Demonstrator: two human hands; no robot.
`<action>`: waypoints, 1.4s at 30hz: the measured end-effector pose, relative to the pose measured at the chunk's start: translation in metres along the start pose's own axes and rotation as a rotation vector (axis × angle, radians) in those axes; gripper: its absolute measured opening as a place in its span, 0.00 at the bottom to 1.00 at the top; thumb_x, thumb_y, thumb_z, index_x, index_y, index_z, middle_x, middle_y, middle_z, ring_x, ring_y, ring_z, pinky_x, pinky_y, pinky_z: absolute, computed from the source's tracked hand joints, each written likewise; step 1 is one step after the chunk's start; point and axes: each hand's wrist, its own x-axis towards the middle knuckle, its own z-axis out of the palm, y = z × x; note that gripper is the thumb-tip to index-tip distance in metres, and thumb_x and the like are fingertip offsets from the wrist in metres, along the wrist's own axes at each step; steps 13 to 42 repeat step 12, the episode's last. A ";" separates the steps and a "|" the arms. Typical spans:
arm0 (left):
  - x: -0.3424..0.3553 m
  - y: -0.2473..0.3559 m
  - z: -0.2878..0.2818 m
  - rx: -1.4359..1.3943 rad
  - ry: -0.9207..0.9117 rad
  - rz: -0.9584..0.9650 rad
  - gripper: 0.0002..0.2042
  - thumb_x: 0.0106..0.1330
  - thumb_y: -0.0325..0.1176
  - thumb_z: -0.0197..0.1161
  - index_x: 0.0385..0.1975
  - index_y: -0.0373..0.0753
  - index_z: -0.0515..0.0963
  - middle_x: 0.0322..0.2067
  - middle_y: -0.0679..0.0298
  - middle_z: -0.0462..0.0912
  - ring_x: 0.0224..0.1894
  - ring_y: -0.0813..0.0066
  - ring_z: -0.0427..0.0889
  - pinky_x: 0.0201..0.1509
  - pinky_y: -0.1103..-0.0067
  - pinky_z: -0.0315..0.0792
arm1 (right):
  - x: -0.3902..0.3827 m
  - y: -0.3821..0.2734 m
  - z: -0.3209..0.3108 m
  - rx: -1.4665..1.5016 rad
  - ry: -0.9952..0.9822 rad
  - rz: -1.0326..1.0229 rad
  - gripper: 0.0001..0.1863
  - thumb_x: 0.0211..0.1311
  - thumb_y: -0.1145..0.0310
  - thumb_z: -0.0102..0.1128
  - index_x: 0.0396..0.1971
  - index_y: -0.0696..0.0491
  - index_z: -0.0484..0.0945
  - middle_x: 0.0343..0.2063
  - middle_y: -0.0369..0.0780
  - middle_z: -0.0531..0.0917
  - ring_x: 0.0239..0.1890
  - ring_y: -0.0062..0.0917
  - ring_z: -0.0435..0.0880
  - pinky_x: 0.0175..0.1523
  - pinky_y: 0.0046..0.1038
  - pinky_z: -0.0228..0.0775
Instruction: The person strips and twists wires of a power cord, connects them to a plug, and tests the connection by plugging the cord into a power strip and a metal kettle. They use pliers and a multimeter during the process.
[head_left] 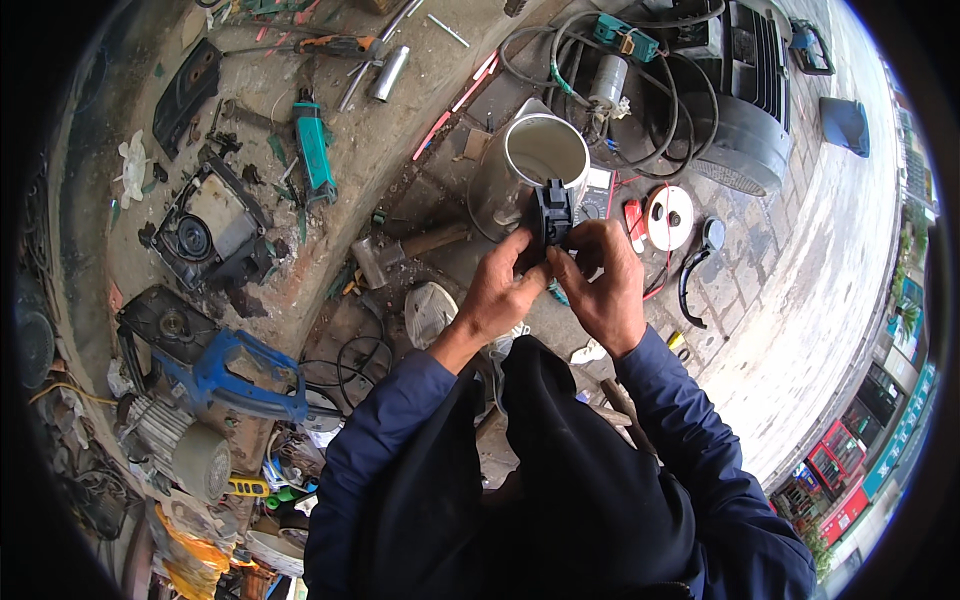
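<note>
Both my hands grip a small black plastic part [553, 210] in front of me, a moulded piece with ridges and a raised block on top. My left hand [497, 290] pinches it from the left side, thumb and fingertips pressed together. From the right, my right hand [607, 280] has its fingers bent round the lower edge; the fingertips partly hide the part. Just beyond it stands a metal kettle body [492, 185], its round mouth facing up. A curved black handle-like piece [692, 285] with a grey round end lies to the right.
A reel [657, 215] with red wire and a meter [597, 190] lie right of the kettle body. A hammer [425, 243] rests at its left. Farther left are a teal power tool [315, 150] and a blue frame [250, 375]. Coiled cables and a large motor [735, 140] fill the far right.
</note>
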 end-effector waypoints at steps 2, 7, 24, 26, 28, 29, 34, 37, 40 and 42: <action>0.001 0.003 0.001 -0.029 0.001 -0.043 0.16 0.74 0.24 0.57 0.59 0.30 0.72 0.53 0.61 0.81 0.56 0.76 0.78 0.63 0.78 0.72 | 0.000 -0.001 0.000 0.010 0.008 -0.004 0.16 0.57 0.75 0.74 0.41 0.56 0.75 0.32 0.39 0.78 0.25 0.25 0.78 0.31 0.27 0.73; 0.000 0.013 0.002 -0.066 0.009 -0.079 0.15 0.73 0.24 0.56 0.58 0.31 0.73 0.52 0.61 0.81 0.56 0.75 0.78 0.64 0.77 0.71 | 0.003 -0.004 -0.005 0.012 0.020 -0.067 0.20 0.57 0.75 0.73 0.49 0.54 0.76 0.34 0.39 0.77 0.26 0.25 0.78 0.32 0.28 0.74; 0.001 0.017 0.000 -0.019 -0.004 -0.030 0.17 0.74 0.28 0.59 0.60 0.34 0.73 0.52 0.62 0.81 0.57 0.73 0.78 0.67 0.75 0.69 | 0.005 -0.008 -0.017 -0.175 -0.105 -0.136 0.30 0.56 0.79 0.73 0.61 0.52 0.76 0.43 0.38 0.79 0.31 0.23 0.79 0.38 0.26 0.76; 0.001 0.017 0.000 -0.019 -0.004 -0.030 0.17 0.74 0.28 0.59 0.60 0.34 0.73 0.52 0.62 0.81 0.57 0.73 0.78 0.67 0.75 0.69 | 0.005 -0.008 -0.017 -0.175 -0.105 -0.136 0.30 0.56 0.79 0.73 0.61 0.52 0.76 0.43 0.38 0.79 0.31 0.23 0.79 0.38 0.26 0.76; 0.001 0.017 0.000 -0.019 -0.004 -0.030 0.17 0.74 0.28 0.59 0.60 0.34 0.73 0.52 0.62 0.81 0.57 0.73 0.78 0.67 0.75 0.69 | 0.005 -0.008 -0.017 -0.175 -0.105 -0.136 0.30 0.56 0.79 0.73 0.61 0.52 0.76 0.43 0.38 0.79 0.31 0.23 0.79 0.38 0.26 0.76; 0.001 0.017 0.000 -0.019 -0.004 -0.030 0.17 0.74 0.28 0.59 0.60 0.34 0.73 0.52 0.62 0.81 0.57 0.73 0.78 0.67 0.75 0.69 | 0.005 -0.008 -0.017 -0.175 -0.105 -0.136 0.30 0.56 0.79 0.73 0.61 0.52 0.76 0.43 0.38 0.79 0.31 0.23 0.79 0.38 0.26 0.76; 0.001 0.017 0.000 -0.019 -0.004 -0.030 0.17 0.74 0.28 0.59 0.60 0.34 0.73 0.52 0.62 0.81 0.57 0.73 0.78 0.67 0.75 0.69 | 0.005 -0.008 -0.017 -0.175 -0.105 -0.136 0.30 0.56 0.79 0.73 0.61 0.52 0.76 0.43 0.38 0.79 0.31 0.23 0.79 0.38 0.26 0.76; 0.001 0.017 0.000 -0.019 -0.004 -0.030 0.17 0.74 0.28 0.59 0.60 0.34 0.73 0.52 0.62 0.81 0.57 0.73 0.78 0.67 0.75 0.69 | 0.005 -0.008 -0.017 -0.175 -0.105 -0.136 0.30 0.56 0.79 0.73 0.61 0.52 0.76 0.43 0.38 0.79 0.31 0.23 0.79 0.38 0.26 0.76; 0.001 0.017 0.000 -0.019 -0.004 -0.030 0.17 0.74 0.28 0.59 0.60 0.34 0.73 0.52 0.62 0.81 0.57 0.73 0.78 0.67 0.75 0.69 | 0.005 -0.008 -0.017 -0.175 -0.105 -0.136 0.30 0.56 0.79 0.73 0.61 0.52 0.76 0.43 0.38 0.79 0.31 0.23 0.79 0.38 0.26 0.76; 0.001 0.017 0.000 -0.019 -0.004 -0.030 0.17 0.74 0.28 0.59 0.60 0.34 0.73 0.52 0.62 0.81 0.57 0.73 0.78 0.67 0.75 0.69 | 0.005 -0.008 -0.017 -0.175 -0.105 -0.136 0.30 0.56 0.79 0.73 0.61 0.52 0.76 0.43 0.38 0.79 0.31 0.23 0.79 0.38 0.26 0.76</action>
